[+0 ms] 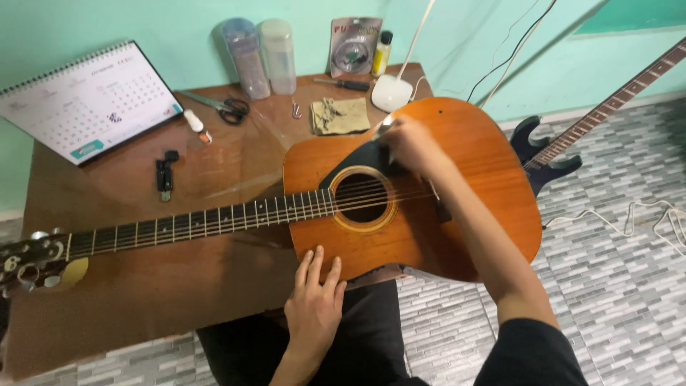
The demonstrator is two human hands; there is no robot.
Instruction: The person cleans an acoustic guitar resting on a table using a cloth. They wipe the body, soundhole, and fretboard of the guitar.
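An acoustic guitar point(429, 207) with a glossy orange-brown wooden body, black pickguard and round soundhole is lying face up across a brown wooden table point(128, 286). Its long axis is running left to right: the headstock is pointing left, past the table's left edge, and the rounded lower bout is overhanging the table's right edge above the grey tiled floor point(614, 286).

The left hand point(314, 304) is resting flat on the near rim of the body, fingers extended and slightly spread, gripping nothing. The right hand point(411, 143) is reaching over the strings to the far upper bout, fingers curled around a small pale object; what it is cannot be told.

Beyond the guitar, scissors point(225, 107), a folded tan cloth point(339, 116), a screwdriver point(346, 84) and two translucent bottles point(261, 57) are lying near the wall. A desk calendar point(82, 100) is leaning at far left. An electric guitar point(572, 143) is resting at right.
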